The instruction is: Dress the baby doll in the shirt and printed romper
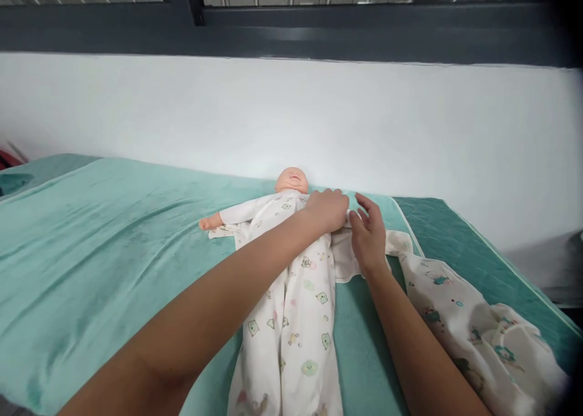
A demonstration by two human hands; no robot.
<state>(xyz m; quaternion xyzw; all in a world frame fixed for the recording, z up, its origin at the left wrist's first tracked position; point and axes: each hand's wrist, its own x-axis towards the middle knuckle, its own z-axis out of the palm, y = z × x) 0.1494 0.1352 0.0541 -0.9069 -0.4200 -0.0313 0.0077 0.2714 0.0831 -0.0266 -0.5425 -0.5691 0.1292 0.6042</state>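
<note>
A baby doll [291,179] lies on its back, its head toward the wall. It wears white baby clothes [310,294] printed with small green and pink figures, spread open at the sides. My left hand [328,209] is closed at the doll's shoulder and upper arm on the right of the view, its fingers curled around the white sleeve there. That sleeve and the doll's arm are mostly hidden by my hands. Just beyond, my right hand [370,237] is at the sleeve's end, thumb and fingers curved and apart. The doll's other arm [211,221] stretches out to the left, sleeved to the wrist.
A second white printed baby garment [478,331] lies crumpled to the right. Beneath everything is a green velvety cover [113,252], with a darker green piece [423,221] at the right. A white wall [291,112] stands behind, below a dark window frame [291,36].
</note>
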